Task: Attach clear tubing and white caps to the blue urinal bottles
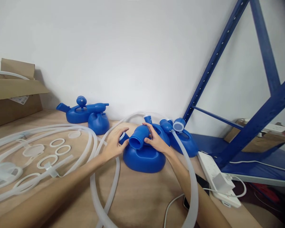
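A blue plastic urinal bottle [144,161] stands on the table in front of me. My left hand [115,142] closes round its short neck [123,138], fingers above and thumb below. Above the bottle's handle, a wide blue funnel piece [139,135] points its round opening towards me. My right hand [156,139] grips that funnel from the right, thumb at its side and fingers over the top. Whether the funnel is joined to the bottle is hidden. Just behind and right are more blue bottles [186,144], and a white-rimmed blue funnel [179,125] lies on top.
Translucent hoses [95,186] loop across the table's left and front. White rings [63,149] and clear caps lie at left, near a cardboard box [16,104]. More blue bottles [78,115] stand by the wall. A power strip [216,177], dark phone [201,183] and blue rack [213,57] are right.
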### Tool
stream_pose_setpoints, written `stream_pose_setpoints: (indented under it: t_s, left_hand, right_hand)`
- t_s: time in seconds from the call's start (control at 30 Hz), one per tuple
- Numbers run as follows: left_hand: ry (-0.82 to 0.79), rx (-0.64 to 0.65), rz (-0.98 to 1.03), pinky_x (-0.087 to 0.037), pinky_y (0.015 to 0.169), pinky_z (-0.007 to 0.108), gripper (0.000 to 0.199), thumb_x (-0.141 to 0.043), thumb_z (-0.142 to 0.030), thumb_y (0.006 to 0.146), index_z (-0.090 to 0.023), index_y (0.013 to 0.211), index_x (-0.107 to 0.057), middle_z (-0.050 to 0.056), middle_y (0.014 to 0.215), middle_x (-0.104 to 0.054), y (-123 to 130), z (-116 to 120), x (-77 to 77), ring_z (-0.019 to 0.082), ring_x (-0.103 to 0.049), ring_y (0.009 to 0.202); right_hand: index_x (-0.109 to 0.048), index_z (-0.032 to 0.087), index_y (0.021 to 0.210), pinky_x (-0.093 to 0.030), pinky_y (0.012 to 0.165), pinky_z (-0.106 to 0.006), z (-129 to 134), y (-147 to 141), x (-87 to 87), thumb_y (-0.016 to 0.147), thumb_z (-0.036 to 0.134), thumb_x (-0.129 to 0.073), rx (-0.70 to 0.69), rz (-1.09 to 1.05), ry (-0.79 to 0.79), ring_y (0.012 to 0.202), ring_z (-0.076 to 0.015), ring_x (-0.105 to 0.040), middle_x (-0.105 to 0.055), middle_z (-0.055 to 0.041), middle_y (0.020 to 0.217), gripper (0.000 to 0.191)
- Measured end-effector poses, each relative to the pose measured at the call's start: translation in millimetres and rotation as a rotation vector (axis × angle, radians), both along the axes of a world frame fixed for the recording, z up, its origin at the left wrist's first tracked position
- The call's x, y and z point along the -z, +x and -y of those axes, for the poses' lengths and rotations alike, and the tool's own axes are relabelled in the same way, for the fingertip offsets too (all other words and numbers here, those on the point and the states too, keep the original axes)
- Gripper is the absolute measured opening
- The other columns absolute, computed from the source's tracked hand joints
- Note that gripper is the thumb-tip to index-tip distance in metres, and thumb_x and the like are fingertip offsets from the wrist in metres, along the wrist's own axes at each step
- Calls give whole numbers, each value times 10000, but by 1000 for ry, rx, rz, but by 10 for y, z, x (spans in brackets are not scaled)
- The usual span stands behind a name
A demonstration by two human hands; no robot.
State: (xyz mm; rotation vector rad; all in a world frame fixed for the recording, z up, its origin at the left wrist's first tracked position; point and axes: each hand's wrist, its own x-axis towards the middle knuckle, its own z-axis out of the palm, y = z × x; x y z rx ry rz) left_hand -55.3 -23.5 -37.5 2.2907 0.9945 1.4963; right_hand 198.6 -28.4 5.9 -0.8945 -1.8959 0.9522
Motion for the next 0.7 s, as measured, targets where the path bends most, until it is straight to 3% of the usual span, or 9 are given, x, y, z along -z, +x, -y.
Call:
stream_pose_setpoints:
  t_s: [0.13, 0.27, 0.53, 0.7]
  left_hand:
    - [69, -76, 15, -424, 1199, 569, 516, -587, -387, 969, -173, 1439, -573, 179, 1501, -602, 37, 20, 69, 344, -541, 1422]
    - [74, -51, -26, -372, 1222, 621, 553, -571, -396, 986, -157, 1483, -530, 191, 1566, -538, 16, 21, 40, 360, -467, 1487]
    - [-42, 45, -17, -508, 1112, 528, 526, -617, -468, 961, -182, 1402, -592, 172, 1409, -660, -40, 39, -43, 338, -622, 1310]
    - [-185, 107, -301, -407, 1212, 484, 694, -441, -599, 1029, -231, 1615, -394, 129, 1656, -438, -309, 20, -219, 321, -466, 1491]
  right_hand:
    - [-397, 270, 1519, -508, 1041, -413, -76, 9, 16, 758, 755, -762, -23, -35, -17, 1296, -323, -574, -498, -131, 1518, 974]
    - [-426, 281, 1503, -492, 1051, -400, -130, 27, 20, 787, 691, -771, -34, -54, -37, 1289, -300, -579, -564, -105, 1441, 894]
    - [-438, 287, 1484, -470, 1085, -398, -161, 38, 60, 800, 615, -795, -44, -97, -51, 1317, -289, -573, -567, -100, 1460, 838]
    - [-428, 296, 1505, -456, 1106, -406, -155, 50, 71, 796, 632, -797, -53, -103, -50, 1336, -293, -562, -549, -101, 1485, 867]
